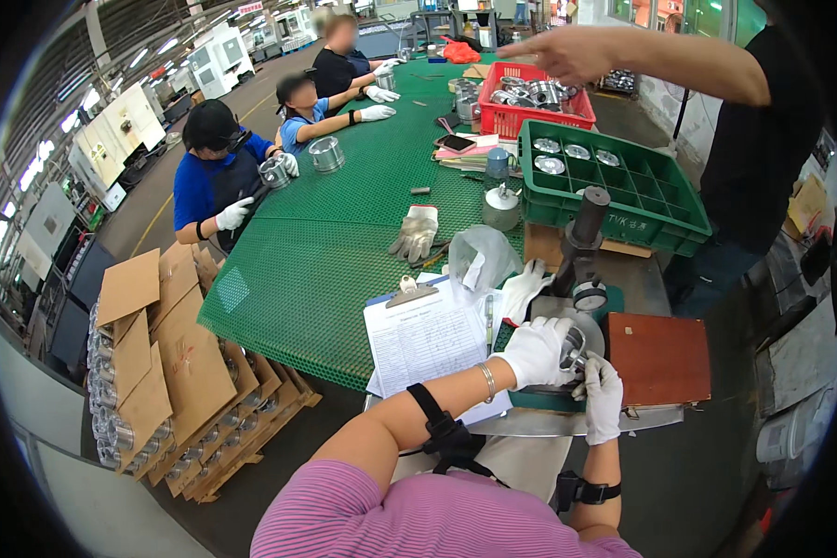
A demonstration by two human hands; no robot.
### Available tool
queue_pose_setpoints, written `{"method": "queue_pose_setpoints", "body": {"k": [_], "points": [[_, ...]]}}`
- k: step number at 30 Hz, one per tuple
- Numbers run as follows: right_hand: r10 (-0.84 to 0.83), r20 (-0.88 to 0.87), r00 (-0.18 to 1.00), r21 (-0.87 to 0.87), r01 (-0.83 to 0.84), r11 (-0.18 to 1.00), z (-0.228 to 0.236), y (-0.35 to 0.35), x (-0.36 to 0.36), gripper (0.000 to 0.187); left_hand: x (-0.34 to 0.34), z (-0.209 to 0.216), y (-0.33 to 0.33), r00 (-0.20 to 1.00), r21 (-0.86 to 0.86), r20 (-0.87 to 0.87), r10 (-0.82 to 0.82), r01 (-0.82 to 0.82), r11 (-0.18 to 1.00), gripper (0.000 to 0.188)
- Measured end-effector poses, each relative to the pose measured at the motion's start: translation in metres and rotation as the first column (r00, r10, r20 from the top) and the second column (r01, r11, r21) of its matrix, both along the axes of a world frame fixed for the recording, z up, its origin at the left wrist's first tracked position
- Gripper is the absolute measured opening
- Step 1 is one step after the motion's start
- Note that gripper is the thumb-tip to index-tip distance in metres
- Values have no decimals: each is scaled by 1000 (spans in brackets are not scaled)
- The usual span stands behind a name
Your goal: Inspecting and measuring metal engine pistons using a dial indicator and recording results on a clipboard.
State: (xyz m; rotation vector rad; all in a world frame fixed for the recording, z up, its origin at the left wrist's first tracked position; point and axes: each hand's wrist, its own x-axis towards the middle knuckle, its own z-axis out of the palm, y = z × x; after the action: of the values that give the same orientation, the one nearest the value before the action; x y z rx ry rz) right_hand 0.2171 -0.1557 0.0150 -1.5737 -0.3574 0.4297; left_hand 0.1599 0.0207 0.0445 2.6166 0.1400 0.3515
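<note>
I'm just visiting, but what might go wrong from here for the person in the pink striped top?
The shiny metal part, handled by the gloved left hand and right hand, might slip, as fabric gloves can grip smooth metal poorly. The dial gauge sits close above the left hand and could get bumped if that hand lifts. The left forearm crosses over the papers on the clipboard, so it may shift or crease them.

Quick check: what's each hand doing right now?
Left hand: curled around a shiny metal part.
Right hand: fingertips at that part; whether closed on it can't be told.
</note>
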Motion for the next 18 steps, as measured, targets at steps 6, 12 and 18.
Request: {"method": "queue_pose_setpoints", "body": {"k": [6, 12, 18], "points": [[-39, 104, 994, -106, 50, 993, 11, -8, -3, 32, 6, 10, -6, 996, -86, 43, -72, 75, 993, 55], [-5, 172, 985, -187, 38, 982, 5, 3, -7, 23, -6, 12, 3, 992, -45, 92, -84, 89, 995, 55], [-2, 90, 996, -164, 17, 986, 3, 2, -7, 25, -1, -3, 2, 1000, 33, -9, -27, 28, 999, 82]]}}
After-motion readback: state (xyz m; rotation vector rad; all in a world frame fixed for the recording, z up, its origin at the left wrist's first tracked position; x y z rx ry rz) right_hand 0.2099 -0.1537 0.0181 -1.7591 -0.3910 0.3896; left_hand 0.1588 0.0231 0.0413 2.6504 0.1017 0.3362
